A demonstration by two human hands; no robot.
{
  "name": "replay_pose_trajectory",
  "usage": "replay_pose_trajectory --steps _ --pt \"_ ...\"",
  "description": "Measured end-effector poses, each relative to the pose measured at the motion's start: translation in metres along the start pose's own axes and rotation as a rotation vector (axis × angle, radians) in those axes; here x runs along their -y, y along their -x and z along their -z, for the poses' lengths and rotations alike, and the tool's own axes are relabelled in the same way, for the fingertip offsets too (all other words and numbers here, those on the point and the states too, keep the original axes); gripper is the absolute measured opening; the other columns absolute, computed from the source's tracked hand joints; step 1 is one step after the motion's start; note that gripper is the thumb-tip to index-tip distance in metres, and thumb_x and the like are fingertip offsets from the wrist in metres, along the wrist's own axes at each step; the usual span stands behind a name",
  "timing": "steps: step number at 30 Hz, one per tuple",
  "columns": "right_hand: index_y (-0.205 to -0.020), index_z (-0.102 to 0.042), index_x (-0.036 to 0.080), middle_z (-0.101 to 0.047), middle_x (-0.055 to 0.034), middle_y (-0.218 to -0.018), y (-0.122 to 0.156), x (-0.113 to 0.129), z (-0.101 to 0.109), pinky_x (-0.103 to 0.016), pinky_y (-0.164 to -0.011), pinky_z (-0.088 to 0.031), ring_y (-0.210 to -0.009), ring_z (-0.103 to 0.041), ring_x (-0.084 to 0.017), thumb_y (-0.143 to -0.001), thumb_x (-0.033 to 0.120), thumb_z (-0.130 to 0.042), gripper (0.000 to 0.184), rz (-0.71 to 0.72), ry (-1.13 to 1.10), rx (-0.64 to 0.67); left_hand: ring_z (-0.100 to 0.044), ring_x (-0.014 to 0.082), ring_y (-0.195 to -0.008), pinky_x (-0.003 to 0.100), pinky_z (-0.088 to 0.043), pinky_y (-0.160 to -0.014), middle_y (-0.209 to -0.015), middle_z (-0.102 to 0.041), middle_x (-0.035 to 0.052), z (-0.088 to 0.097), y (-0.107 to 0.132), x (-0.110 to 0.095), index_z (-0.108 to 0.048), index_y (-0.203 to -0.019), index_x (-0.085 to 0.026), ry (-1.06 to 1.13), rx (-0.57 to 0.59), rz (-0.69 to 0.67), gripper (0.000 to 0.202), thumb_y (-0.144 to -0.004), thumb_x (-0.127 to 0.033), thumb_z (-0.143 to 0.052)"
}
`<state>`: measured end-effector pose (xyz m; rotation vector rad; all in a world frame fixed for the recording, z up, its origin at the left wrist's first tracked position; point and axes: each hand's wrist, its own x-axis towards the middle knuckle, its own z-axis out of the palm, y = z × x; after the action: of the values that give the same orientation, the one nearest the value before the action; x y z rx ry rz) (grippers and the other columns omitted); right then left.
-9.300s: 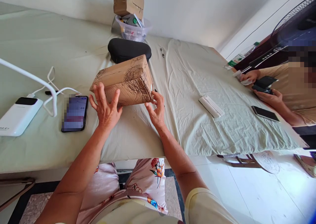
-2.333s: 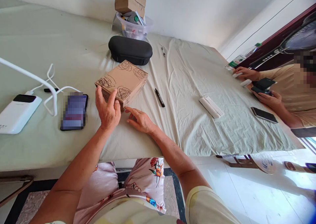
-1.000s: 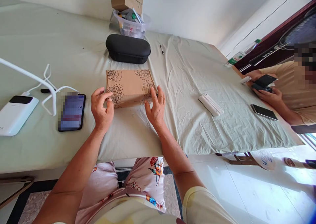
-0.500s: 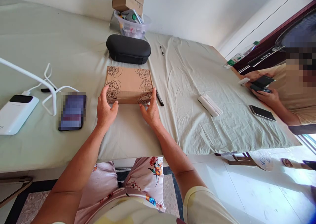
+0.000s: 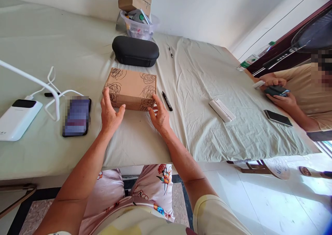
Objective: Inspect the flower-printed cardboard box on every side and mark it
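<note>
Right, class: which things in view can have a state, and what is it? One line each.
Scribbled cardboard box: top shut
Black case: closed
Phone at left: screen lit
Phone at right: screen dark
White power bank: cable plugged in
Bottle: green cap on
Plastic tub: holding things
Thick marker: cap unclear

I lose part of the scribbled box (image 5: 132,84) behind the right hand (image 5: 160,117); my feed crops the power bank (image 5: 19,121) at left and blurs the phone screen (image 5: 76,117).
</note>
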<state>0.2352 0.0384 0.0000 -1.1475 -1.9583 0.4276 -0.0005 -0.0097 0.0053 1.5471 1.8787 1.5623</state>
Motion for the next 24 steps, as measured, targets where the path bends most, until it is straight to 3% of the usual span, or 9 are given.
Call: replay_pose_trajectory --steps 3,7,12,15,17,20,24 --pt "-0.170 -0.028 0.032 -0.060 -0.0120 -0.157 -0.003 -0.007 0.001 -0.045 -0.094 -0.068 -0.109 -0.075 -0.024 -0.104 0.043 -0.051 0.070 -0.022 0.023 -0.039 -0.058 0.0355 -0.140 0.050 -0.056 -0.110 -0.157 -0.052 0.0201 -0.001 0.002 -0.002 -0.039 -0.165 -0.026 -0.061 -0.020 -0.013 0.090 -0.087 -0.049 -0.078" --pt "-0.170 -0.026 0.031 -0.057 -0.0128 -0.161 -0.007 -0.013 0.005 -0.048 -0.100 -0.066 -0.116 -0.071 -0.025 -0.097 0.038 -0.061 0.081 -0.020 0.043 -0.118 -0.067 0.0346 -0.121 0.048 -0.060 -0.099 -0.137 -0.063 0.0185 -0.002 0.004 -0.006 -0.049 -0.159 -0.025 -0.126 -0.018 -0.048 0.084 -0.085 -0.050 -0.079" --pt "-0.171 -0.022 0.030 -0.071 -0.0108 -0.135 -0.008 -0.017 0.003 -0.039 -0.087 -0.065 -0.094 -0.068 -0.018 -0.094 0.046 -0.068 0.091 -0.070 -0.031 -0.231 -0.067 0.0335 -0.122 0.047 -0.056 -0.104 -0.136 -0.064 0.0169 0.000 0.002 -0.007 -0.043 -0.161 -0.023 -0.109 -0.097 -0.049 0.091 -0.083 -0.049 -0.081" --pt "-0.168 -0.029 0.032 -0.072 -0.0063 -0.122 -0.008 -0.017 0.003 -0.037 -0.087 -0.062 -0.087 -0.065 -0.015 -0.096 0.051 -0.066 0.083 -0.076 -0.093 -0.289 -0.069 0.0277 -0.115 0.041 -0.055 -0.102 -0.134 -0.066 0.0145 0.002 0.001 -0.007 -0.033 -0.163 -0.022 -0.028 -0.165 -0.036 0.094 -0.086 -0.049 -0.079" --pt "-0.166 -0.033 0.032 -0.071 -0.0061 -0.122 -0.009 -0.016 0.005 -0.037 -0.088 -0.061 -0.087 -0.064 -0.015 -0.100 0.054 -0.061 0.075 -0.042 -0.135 -0.321 -0.070 0.0251 -0.111 0.039 -0.056 -0.099 -0.132 -0.067 0.0137 0.004 0.001 -0.007 -0.038 -0.159 -0.021 0.000 -0.205 -0.052 0.081 -0.091 -0.049 -0.073" --pt "-0.165 -0.035 0.032 -0.069 -0.0079 -0.124 -0.009 -0.012 0.009 -0.041 -0.092 -0.059 -0.096 -0.066 -0.018 -0.102 0.055 -0.056 0.070 0.037 -0.173 -0.365 -0.066 0.0274 -0.123 0.040 -0.055 -0.102 -0.139 -0.063 0.0166 0.006 0.002 -0.009 -0.050 -0.148 -0.018 -0.007 -0.248 -0.124 0.062 -0.096 -0.048 -0.064" --pt "-0.166 -0.032 0.034 -0.065 -0.0107 -0.132 -0.006 -0.007 0.012 -0.048 -0.100 -0.057 -0.115 -0.065 -0.025 -0.100 0.061 -0.055 0.075 0.099 -0.141 -0.343 -0.053 0.0330 -0.145 0.046 -0.046 -0.120 -0.155 -0.051 0.0199 0.007 0.004 -0.011 -0.039 -0.156 -0.018 -0.017 -0.231 -0.227 0.085 -0.087 -0.055 -0.073"
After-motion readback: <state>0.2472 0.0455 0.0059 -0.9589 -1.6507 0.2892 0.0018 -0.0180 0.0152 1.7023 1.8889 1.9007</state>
